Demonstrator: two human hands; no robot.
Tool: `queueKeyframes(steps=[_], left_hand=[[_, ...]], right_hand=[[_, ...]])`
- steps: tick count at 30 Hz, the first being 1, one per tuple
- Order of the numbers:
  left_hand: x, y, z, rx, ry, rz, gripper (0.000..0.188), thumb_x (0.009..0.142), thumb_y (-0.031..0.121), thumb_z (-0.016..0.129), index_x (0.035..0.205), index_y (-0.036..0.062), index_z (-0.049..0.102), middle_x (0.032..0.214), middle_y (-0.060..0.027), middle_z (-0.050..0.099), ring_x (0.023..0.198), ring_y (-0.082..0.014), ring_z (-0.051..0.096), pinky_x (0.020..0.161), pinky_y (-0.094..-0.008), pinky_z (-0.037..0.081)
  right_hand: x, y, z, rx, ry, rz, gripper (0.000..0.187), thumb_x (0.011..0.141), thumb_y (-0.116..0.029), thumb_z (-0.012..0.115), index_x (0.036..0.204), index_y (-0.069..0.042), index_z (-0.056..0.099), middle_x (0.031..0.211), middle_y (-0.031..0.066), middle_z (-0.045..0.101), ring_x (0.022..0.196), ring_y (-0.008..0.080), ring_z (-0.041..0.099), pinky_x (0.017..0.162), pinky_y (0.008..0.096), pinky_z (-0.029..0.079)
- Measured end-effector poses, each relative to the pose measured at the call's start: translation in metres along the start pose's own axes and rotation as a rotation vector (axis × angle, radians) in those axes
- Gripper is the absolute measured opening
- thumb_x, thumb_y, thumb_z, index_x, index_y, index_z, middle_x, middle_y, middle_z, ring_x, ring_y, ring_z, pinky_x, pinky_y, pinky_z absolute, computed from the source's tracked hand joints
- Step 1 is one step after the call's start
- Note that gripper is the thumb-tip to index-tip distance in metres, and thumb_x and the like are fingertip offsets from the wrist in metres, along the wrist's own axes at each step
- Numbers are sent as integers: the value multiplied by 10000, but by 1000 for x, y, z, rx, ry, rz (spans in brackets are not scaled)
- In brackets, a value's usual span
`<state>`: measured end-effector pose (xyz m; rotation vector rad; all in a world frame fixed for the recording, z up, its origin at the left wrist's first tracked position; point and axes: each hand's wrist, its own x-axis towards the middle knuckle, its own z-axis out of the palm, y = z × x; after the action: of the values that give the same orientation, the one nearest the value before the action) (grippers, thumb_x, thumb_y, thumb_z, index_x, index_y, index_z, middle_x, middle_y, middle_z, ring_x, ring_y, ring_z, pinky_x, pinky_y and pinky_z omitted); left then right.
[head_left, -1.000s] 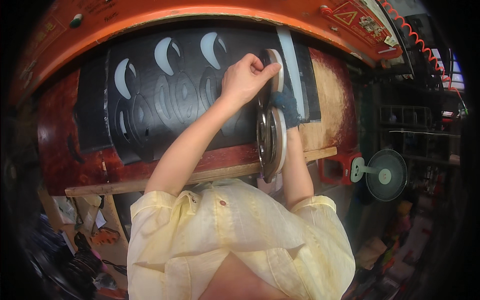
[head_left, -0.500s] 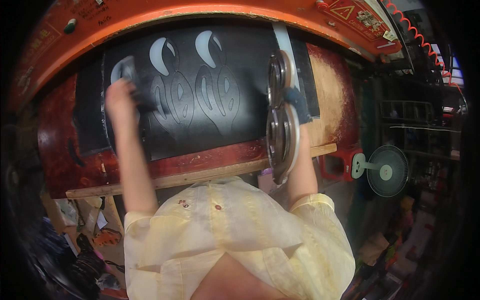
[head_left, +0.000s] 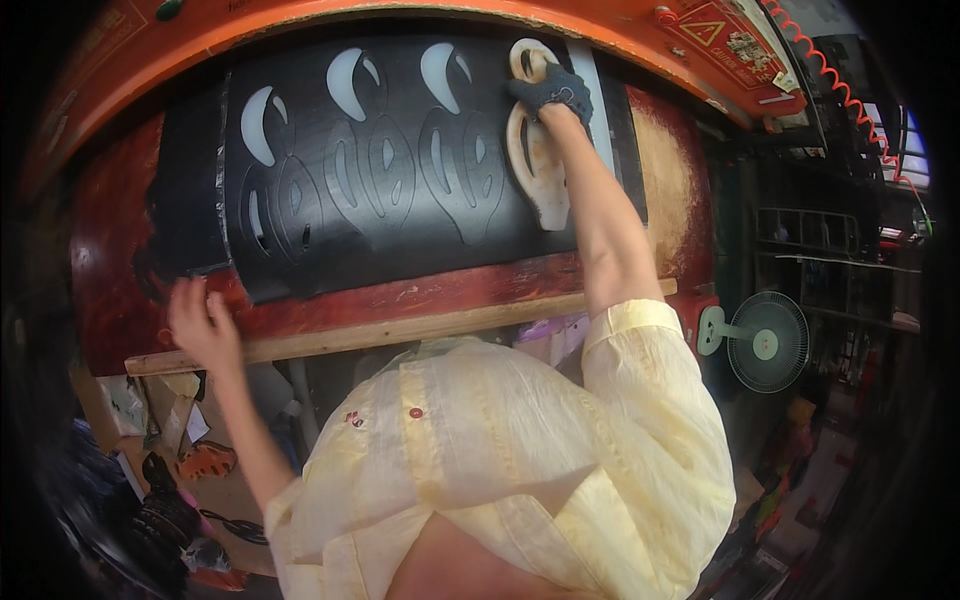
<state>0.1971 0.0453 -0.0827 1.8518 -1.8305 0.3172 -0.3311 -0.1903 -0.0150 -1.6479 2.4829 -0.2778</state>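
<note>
My right hand (head_left: 555, 92), in a dark glove, grips the narrow waist of a beige-backed cutting die (head_left: 545, 190). The die lies on the right part of a black sheet (head_left: 330, 260), beside several cut sole-like outlines. Crescent openings (head_left: 347, 85) in the sheet show a pale surface beneath. Bare and slightly blurred, my left hand (head_left: 205, 325) is at the front left, over the edge of the red board (head_left: 430, 292). Its fingers are apart and nothing shows in them.
A wooden strip (head_left: 420, 325) runs along the board's front edge. The orange machine beam (head_left: 400, 12) arches across the back. At right stands a fan (head_left: 766, 342) by a red stool (head_left: 695, 312). A red coiled hose (head_left: 850, 100) hangs at far right.
My right hand has brought the die from upright above the board down flat onto the sheet. My left hand has left the leftmost outline, with the dark piece it held, and come back empty toward me.
</note>
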Motion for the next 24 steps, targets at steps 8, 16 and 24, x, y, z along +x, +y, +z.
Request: queueKeyframes(steps=[8,16,24], left_hand=[[-25,56,46,-828,-172,-747,467,892,304,673,1242,16,559,1034,-67,591,842,-124,539,770,-279,458],[23,33,53,-911,-209,-810,405,902,332,662,1096,-16,587,998,-63,611,911,-114,555,825,-257,451],[198,-68,52,-1203,-3,-645,171,882,177,689,924,19,639,828,-28,651,703,-96,601,645,-229,496]], right_hand=[[-109,50,-29,303,16,-120,787,705,-474,737,1252,51,529,1205,265,590,1091,364,592,920,413,465],[-223,64,52,58,571,-166,615,734,-383,724,1204,-11,587,1180,268,552,1108,428,510,941,506,395],[-204,12,69,143,725,-80,446,783,-327,672,1141,-63,648,1063,256,600,1024,423,538,913,509,386]])
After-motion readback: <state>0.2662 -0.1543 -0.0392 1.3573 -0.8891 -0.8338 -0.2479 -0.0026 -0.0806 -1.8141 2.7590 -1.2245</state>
